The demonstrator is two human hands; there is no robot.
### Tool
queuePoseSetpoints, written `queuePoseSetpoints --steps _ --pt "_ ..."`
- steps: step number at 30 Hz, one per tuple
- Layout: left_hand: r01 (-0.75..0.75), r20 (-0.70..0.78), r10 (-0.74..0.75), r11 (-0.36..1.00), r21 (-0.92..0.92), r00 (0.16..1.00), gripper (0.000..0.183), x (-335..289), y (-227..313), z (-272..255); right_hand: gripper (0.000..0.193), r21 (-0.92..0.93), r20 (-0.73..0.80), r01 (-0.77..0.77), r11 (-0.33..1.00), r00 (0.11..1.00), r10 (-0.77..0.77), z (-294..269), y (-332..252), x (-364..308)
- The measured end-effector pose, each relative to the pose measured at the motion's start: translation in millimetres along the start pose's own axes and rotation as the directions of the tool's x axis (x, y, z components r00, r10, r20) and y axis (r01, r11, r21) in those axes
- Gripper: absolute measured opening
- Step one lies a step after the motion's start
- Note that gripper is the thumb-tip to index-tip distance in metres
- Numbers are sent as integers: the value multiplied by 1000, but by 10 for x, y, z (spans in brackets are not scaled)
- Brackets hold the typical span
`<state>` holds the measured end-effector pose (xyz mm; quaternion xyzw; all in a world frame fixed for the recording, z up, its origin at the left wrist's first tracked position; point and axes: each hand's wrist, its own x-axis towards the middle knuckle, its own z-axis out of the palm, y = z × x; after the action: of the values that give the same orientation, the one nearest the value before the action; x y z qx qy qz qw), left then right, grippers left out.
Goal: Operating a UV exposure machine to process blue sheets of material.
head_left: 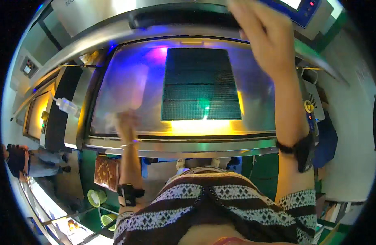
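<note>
A dark, finely gridded rectangular panel (202, 83) lies on the shiny metal bed (257, 102) of a machine, under blue, yellow and green light. My left hand (126, 123) is over the bed's left front part, left of the panel and apart from it. Motion smears its fingers; beyond them is a pale blurred patch, and I cannot tell whether it is a held thing or a reflection. My right hand (271, 43) is raised at the upper right, in front of the machine's raised lid (188, 27). Its fingers stretch forward, their tips near the picture's top edge; no held thing shows.
A blue-framed control screen (300, 12) is at the top right. A clear plastic bottle (66, 106) lies left of the bed. Below stand a patterned brown stool (107, 172) and a green bin (97, 198). Another person (22, 161) is at the far left.
</note>
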<state>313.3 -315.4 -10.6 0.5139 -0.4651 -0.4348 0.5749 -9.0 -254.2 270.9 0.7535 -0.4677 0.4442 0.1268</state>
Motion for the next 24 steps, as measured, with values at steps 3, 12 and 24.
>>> queuePoseSetpoints --steps 3,12,24 --pt "-362 -453 454 890 278 768 17 379 768 -563 10 -9 -37 138 990 990 -138 162 -217 -485" --pt "-695 732 43 357 624 679 39 193 558 505 39 -171 891 -138 976 401 213 584 -603 -2092" --pt "-422 541 -484 339 841 688 63 -569 -1096 940 45 -97 994 -153 983 -59 89 1532 -471 -3448"
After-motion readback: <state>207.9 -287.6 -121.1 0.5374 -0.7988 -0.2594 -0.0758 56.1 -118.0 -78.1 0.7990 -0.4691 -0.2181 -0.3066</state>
